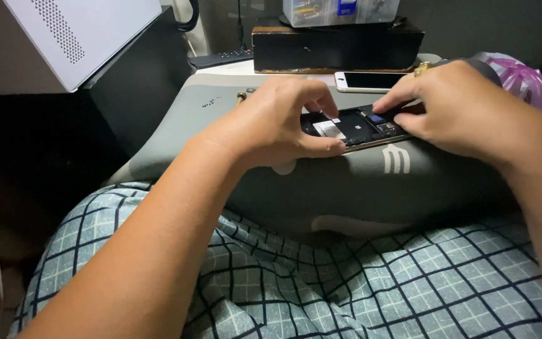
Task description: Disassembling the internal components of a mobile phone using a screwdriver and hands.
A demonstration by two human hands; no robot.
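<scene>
An opened phone (pixel 356 127) with its back off lies on a grey cushion (pixel 359 182) on my lap, showing dark inner parts and a white label. My left hand (pixel 271 122) grips the phone's left end, thumb along its near edge and fingers curled over the top. My right hand (pixel 459 107) rests on the phone's right end, with a fingertip pressing down on the inner parts near a small blue component. A gold ring shows on my right hand.
A white phone (pixel 365 80) lies face up behind the cushion. A dark box (pixel 337 47) carries a clear plastic parts container (pixel 340 11). A white perforated case (pixel 83 31) leans at the upper left. A pink plastic bag (pixel 528 81) sits right. Checked cloth (pixel 359 289) covers my lap.
</scene>
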